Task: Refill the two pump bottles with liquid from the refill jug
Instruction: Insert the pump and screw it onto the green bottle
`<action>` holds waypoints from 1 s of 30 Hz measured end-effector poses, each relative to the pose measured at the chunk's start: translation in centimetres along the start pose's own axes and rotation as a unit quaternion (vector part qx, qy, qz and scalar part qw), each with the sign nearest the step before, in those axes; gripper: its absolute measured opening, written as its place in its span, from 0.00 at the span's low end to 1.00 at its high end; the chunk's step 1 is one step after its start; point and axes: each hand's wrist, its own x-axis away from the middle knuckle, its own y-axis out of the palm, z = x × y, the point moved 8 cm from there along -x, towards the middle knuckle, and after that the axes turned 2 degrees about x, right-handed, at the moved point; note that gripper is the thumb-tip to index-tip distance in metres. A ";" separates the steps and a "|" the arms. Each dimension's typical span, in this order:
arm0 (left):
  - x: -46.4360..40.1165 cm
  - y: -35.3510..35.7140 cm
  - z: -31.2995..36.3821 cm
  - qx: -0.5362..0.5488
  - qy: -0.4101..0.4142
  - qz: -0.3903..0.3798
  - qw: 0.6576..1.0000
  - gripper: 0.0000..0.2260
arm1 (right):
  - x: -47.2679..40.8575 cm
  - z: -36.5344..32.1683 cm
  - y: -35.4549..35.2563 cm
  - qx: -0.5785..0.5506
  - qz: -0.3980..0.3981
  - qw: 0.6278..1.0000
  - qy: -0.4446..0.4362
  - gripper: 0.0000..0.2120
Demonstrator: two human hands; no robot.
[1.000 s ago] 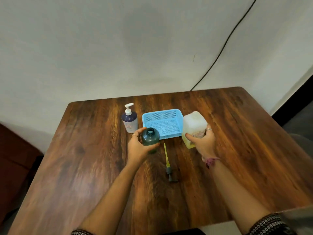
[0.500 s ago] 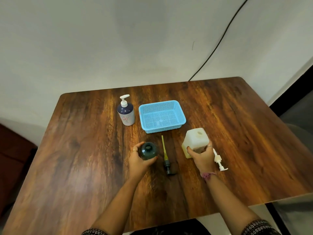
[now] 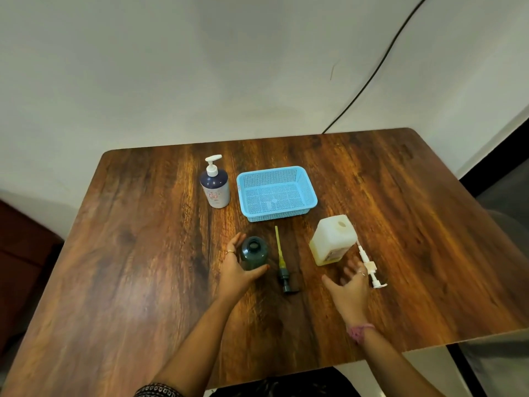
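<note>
Refill jug point(image 3: 333, 240) stands free; right hand point(image 3: 350, 287) spread, left hand point(image 3: 236, 272) gripping green bottle point(image 3: 254, 253).

The near half of the wooden table point(image 3: 128, 282) is bare board, so a hand can come in freely from the front and from the left edge. Across the middle the lanes narrow: the open dark green bottle point(image 3: 254, 253), the green pump with its yellow tube point(image 3: 282, 263) lying lengthwise, the refill jug point(image 3: 333, 239) and the white pump point(image 3: 369, 266) lie side by side with only slim gaps between. The white pump seems to touch the jug's right side, though blur hides the contact. Behind them the blue basket point(image 3: 277, 193) and the upright pump bottle point(image 3: 215, 183) block the far centre. Right of the jug, the board lies open.
</note>
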 end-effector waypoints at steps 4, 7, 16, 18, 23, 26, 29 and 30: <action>-0.2 0.1 0.4 -0.015 0.011 -0.003 1.000 0.41 | 1.3 -3.1 1.5 0.056 -0.022 0.987 -0.150 0.22; -0.2 0.3 0.5 -0.019 0.014 -0.005 1.000 0.40 | 2.5 -5.4 4.0 0.210 -0.127 0.922 -0.299 0.16; 0.1 0.0 1.2 -0.047 0.015 0.016 0.999 0.35 | 3.5 -5.1 12.8 0.605 -0.291 0.549 -0.497 0.23; 0.0 -0.2 1.3 -0.052 0.017 0.014 0.998 0.33 | 3.5 -5.2 13.4 0.623 -0.285 0.523 -0.507 0.20; -0.3 -1.2 1.7 -0.044 0.018 0.036 0.998 0.33 | 2.8 -6.4 13.6 0.595 -0.295 0.548 -0.509 0.18; -0.8 -1.8 2.7 -0.026 0.021 0.045 0.998 0.32 | 2.9 -9.6 12.5 0.523 -0.274 0.609 -0.530 0.20; -1.5 -2.4 4.4 -0.003 0.038 0.064 0.997 0.30 | 4.0 -15.0 10.6 0.401 -0.262 0.681 -0.553 0.17; -1.8 -2.4 5.1 0.004 0.043 0.069 0.997 0.30 | 4.4 -17.0 9.8 0.360 -0.254 0.701 -0.561 0.17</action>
